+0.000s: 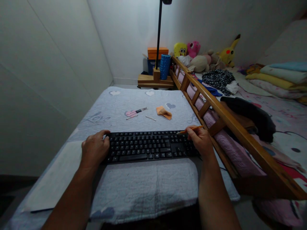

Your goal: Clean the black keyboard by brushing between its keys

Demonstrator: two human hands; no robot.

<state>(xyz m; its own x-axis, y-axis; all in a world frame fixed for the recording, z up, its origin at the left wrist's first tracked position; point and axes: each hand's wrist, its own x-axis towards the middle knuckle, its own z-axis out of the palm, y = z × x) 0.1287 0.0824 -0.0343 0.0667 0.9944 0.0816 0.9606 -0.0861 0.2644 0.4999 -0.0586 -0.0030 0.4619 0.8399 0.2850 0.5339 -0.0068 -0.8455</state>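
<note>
Forearms point(213, 188); long black keyboard point(144, 145), pale legends; right hand point(200, 140) grips tool point(197, 127).

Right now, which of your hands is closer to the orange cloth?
Right hand: it's just beyond the cloth's near right side. The left hand is farther off, at the keyboard's left end.

Home bedroom, with bed rail point(216, 102) and plush toys point(200, 60).

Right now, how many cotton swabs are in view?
2. The left swab lies just in front of the pink-and-black tool; the right swab, between that tool and the orange cloth. Any under the cloth would be hidden.
</note>
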